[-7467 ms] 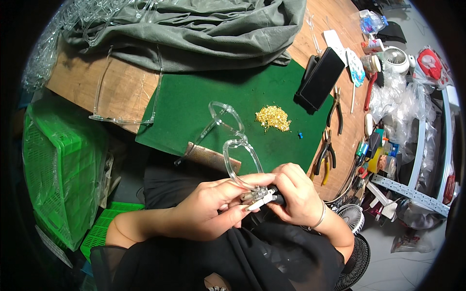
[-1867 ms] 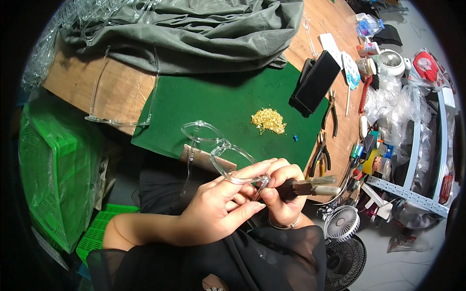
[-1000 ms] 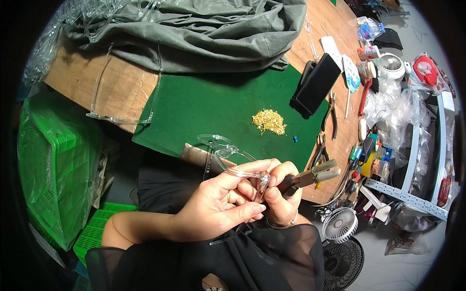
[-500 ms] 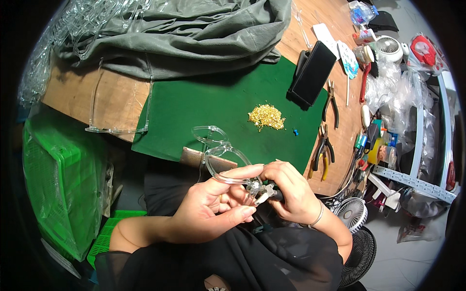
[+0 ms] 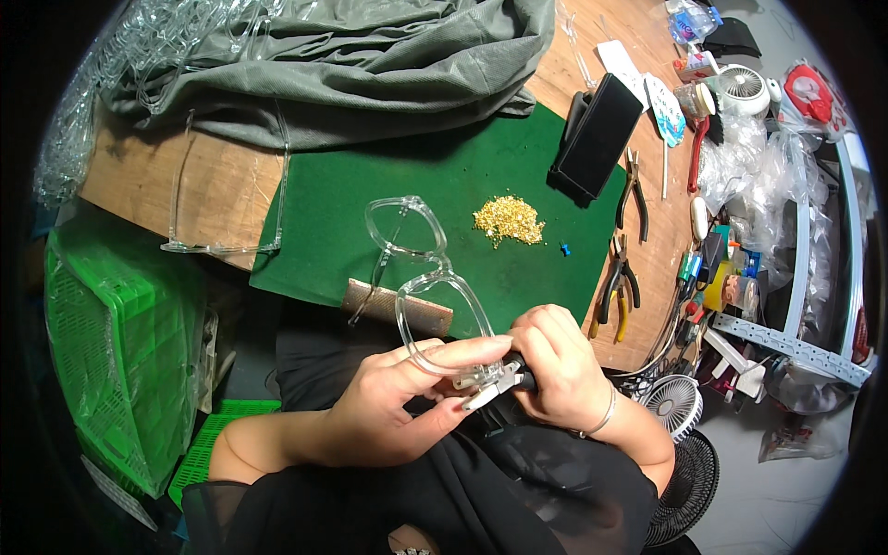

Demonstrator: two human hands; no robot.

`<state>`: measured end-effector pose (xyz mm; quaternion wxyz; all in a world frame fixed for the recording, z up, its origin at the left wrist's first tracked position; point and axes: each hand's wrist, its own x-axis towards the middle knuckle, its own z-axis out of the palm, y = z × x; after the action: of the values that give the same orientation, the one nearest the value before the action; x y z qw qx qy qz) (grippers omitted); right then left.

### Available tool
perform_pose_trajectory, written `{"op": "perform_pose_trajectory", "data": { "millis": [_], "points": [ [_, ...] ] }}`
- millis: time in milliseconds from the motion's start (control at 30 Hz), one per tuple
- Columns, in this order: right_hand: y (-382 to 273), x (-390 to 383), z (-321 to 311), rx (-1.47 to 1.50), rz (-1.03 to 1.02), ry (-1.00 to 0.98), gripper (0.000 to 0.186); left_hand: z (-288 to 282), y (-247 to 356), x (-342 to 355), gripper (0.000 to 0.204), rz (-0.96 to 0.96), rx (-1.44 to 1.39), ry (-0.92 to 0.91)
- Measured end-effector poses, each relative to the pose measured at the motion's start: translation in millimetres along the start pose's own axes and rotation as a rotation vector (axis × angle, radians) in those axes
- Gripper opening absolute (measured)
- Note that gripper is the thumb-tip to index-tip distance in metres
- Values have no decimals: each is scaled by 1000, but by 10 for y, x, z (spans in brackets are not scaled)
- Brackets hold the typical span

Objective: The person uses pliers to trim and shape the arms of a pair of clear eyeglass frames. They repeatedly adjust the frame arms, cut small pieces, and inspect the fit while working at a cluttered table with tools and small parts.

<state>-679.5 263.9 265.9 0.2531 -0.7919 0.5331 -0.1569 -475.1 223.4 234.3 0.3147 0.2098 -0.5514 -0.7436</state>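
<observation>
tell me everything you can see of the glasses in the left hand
The glasses are a clear, plastic-looking frame: two rounded rims, a bridge, and an arm running from the far end toward the person. They slant across the edge of the green mat. The left hand pinches the near corner, where pliers in the right hand meet it. I can't tell if lenses are fitted.

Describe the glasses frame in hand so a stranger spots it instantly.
Start at the green mat, then find the left hand below. The clear glasses frame is held there, one corner at the pliers in the right hand. Unlike the similar frame at the mat's left, it is held.
</observation>
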Motion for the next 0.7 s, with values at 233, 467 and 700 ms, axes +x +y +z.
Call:
{"op": "perform_pose_trajectory", "data": {
  "millis": [233,467,700],
  "points": [
    [-2,-18,131,-63,-45,176,28,43,3,50,53,175,64,5],
    [14,-9,209,-64,-51,239,26,105,-57,53,54,281,206,96],
    [70,-40,335,-48,-69,284,21,140,-67,27,53,310,271,134]
  ]
}}
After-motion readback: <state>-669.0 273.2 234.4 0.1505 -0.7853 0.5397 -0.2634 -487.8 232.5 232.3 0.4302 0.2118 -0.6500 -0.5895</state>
